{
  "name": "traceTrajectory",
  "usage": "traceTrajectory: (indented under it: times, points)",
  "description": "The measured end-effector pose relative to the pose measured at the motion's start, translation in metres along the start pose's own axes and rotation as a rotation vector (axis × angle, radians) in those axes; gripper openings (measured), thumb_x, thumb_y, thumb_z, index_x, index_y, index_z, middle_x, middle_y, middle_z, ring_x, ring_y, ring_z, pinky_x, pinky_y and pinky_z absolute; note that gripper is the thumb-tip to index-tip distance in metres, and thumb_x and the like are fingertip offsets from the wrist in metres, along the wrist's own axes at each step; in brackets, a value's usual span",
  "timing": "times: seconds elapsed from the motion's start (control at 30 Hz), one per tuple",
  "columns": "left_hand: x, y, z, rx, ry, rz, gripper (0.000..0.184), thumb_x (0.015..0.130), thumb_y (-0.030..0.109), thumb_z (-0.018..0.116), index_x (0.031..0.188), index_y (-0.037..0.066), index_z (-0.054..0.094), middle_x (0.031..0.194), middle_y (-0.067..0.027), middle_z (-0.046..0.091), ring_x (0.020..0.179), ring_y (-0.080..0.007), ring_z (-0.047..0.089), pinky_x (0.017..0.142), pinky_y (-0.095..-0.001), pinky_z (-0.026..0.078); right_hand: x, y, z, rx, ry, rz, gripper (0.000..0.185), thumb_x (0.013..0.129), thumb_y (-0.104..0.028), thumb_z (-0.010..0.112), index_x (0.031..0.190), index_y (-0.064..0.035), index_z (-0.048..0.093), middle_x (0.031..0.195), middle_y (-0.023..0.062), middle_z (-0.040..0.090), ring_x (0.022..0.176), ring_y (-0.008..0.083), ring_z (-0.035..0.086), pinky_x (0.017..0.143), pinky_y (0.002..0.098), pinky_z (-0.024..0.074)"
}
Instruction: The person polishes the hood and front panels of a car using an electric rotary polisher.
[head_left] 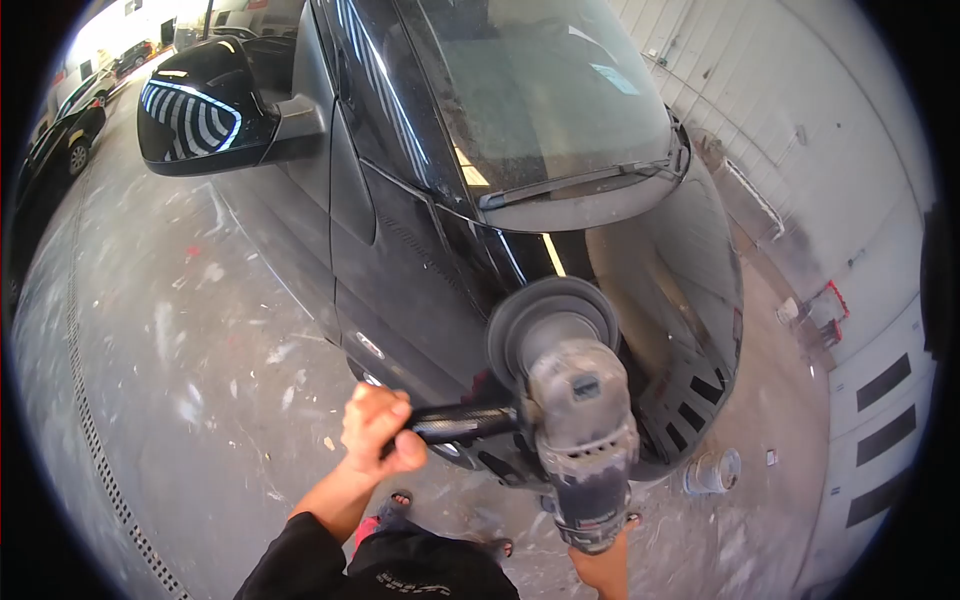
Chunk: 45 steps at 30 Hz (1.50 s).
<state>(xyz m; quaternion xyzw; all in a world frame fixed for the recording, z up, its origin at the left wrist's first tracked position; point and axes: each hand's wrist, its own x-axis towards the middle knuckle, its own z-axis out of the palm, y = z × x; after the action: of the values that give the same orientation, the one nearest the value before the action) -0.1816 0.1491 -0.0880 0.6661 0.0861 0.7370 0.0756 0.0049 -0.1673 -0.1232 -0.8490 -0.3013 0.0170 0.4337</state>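
Note:
My left hand [376, 428] is closed around the end of the black side handle [462, 423] of a polisher. The polisher's grey, dusty body [584, 415] points away from me, its round dark pad [552, 300] at the far end over the hood of a black car [400, 290]. Whether the pad touches the paint I cannot tell. Under the rear of the machine my right hand [598, 568] supports its body; most of its fingers are hidden behind it. Streaks of ceiling light reflect in the glossy paint near the pad.
The car's side mirror [205, 105] juts out at the upper left, and a wiper [580, 185] lies along the dusty windshield [550, 100]. A bucket [713, 472] stands on the stained floor to the right. Along the left runs a drain grate [95, 425]; other cars [60, 150] are parked beyond.

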Motion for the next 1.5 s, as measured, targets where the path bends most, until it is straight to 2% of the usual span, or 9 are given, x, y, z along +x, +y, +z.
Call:
traceTrajectory:
  times: [0.1, 0.17, 0.33, 0.47, 0.7, 0.77, 1.07, 1.3, 1.5]
  points:
    - [0.007, -0.029, -0.013, 0.124, 0.057, 0.032, 0.029, 0.098, 0.018, 0.047, 0.107, -0.008, 0.055, 0.079, -0.0161, 0.058, 0.06, -0.0197, 0.048, 0.051, -0.032, 0.038, 0.021, -0.014, -0.002, 0.152, -0.397, 0.053, 0.051, 0.069, -0.005, 0.073, 0.118, 0.0022, 0.059, 0.103, 0.0134, 0.071, 0.094, 0.0269, 0.069, 0.088, 0.0368, 0.0511]
    - [0.003, -0.042, -0.026, 0.134, 0.095, -0.041, 0.027, 0.098, 0.018, 0.045, 0.103, -0.007, 0.056, 0.082, -0.0173, 0.056, 0.066, -0.0209, 0.048, 0.058, -0.0351, 0.041, 0.032, -0.045, 0.008, 0.016, -0.423, 0.016, 0.069, 0.071, -0.022, 0.078, 0.131, -0.0063, 0.047, 0.104, 0.0248, 0.068, 0.104, 0.0451, 0.063, 0.087, 0.0492, 0.0504]
    - [-0.001, -0.083, -0.038, 0.184, 0.198, 0.03, 0.024, 0.099, 0.014, 0.042, 0.1, -0.006, 0.055, 0.083, -0.0182, 0.053, 0.063, -0.0228, 0.049, 0.056, -0.0347, 0.04, 0.049, -0.1, 0.028, -0.089, -0.422, 0.003, 0.062, 0.072, -0.019, 0.071, 0.128, -0.0066, 0.046, 0.099, 0.0266, 0.068, 0.096, 0.0487, 0.062, 0.081, 0.0519, 0.0508]
    - [-0.016, -0.071, -0.026, 0.131, 0.169, 0.029, 0.025, 0.1, 0.017, 0.043, 0.104, -0.005, 0.055, 0.082, -0.0171, 0.052, 0.063, -0.0225, 0.049, 0.056, -0.0342, 0.039, 0.034, -0.071, 0.016, -0.156, -0.402, -0.005, 0.065, 0.07, -0.012, 0.073, 0.129, -0.0033, 0.046, 0.095, 0.0249, 0.069, 0.096, 0.0414, 0.068, 0.079, 0.0422, 0.0541]
    - [-0.06, 0.028, 0.008, -0.039, -0.082, -0.009, 0.021, 0.095, 0.014, 0.051, 0.108, -0.002, 0.056, 0.082, -0.012, 0.047, 0.058, -0.0194, 0.048, 0.047, -0.0315, 0.037, -0.031, 0.056, -0.018, 0.179, -0.422, 0.221, 0.065, 0.069, -0.02, 0.079, 0.127, -0.0052, 0.051, 0.1, 0.0217, 0.071, 0.098, 0.0394, 0.069, 0.083, 0.0449, 0.054]
    - [-0.079, 0.048, 0.016, -0.084, -0.135, -0.023, 0.021, 0.09, 0.011, 0.055, 0.107, -0.001, 0.056, 0.082, -0.0098, 0.048, 0.059, -0.0193, 0.051, 0.047, -0.0313, 0.04, -0.038, 0.07, -0.035, 0.182, -0.391, 0.21, 0.043, 0.073, -0.012, 0.078, 0.112, 0.0001, 0.065, 0.105, 0.0169, 0.072, 0.1, 0.0304, 0.069, 0.089, 0.0387, 0.0523]
    - [-0.113, 0.082, 0.03, -0.184, -0.258, -0.152, 0.023, 0.092, 0.02, 0.061, 0.099, -0.002, 0.059, 0.087, -0.0136, 0.057, 0.061, -0.0243, 0.058, 0.053, -0.034, 0.05, -0.053, 0.131, -0.036, 0.017, -0.347, 0.123, 0.044, 0.074, -0.011, 0.075, 0.115, -0.0012, 0.064, 0.113, 0.0173, 0.069, 0.11, 0.0305, 0.065, 0.096, 0.0394, 0.0483]
    - [-0.076, -0.033, -0.002, -0.085, 0.092, -0.16, 0.028, 0.098, 0.017, 0.047, 0.087, -0.006, 0.059, 0.076, -0.0173, 0.056, 0.06, -0.0236, 0.053, 0.05, -0.0337, 0.045, -0.002, 0.023, 0.02, 0.044, -0.266, -0.045, 0.074, 0.062, -0.016, 0.079, 0.129, -0.0038, 0.049, 0.091, 0.0189, 0.071, 0.088, 0.043, 0.068, 0.076, 0.0459, 0.0542]
    - [-0.026, -0.115, -0.045, 0.038, 0.226, -0.27, 0.033, 0.098, 0.02, 0.046, 0.082, -0.006, 0.058, 0.079, -0.0135, 0.056, 0.073, -0.0228, 0.052, 0.07, -0.0359, 0.043, 0.03, -0.075, 0.055, -0.075, -0.32, -0.138, 0.075, 0.063, -0.01, 0.07, 0.132, -0.0037, 0.043, 0.096, 0.0242, 0.068, 0.089, 0.0465, 0.065, 0.076, 0.0502, 0.0529]
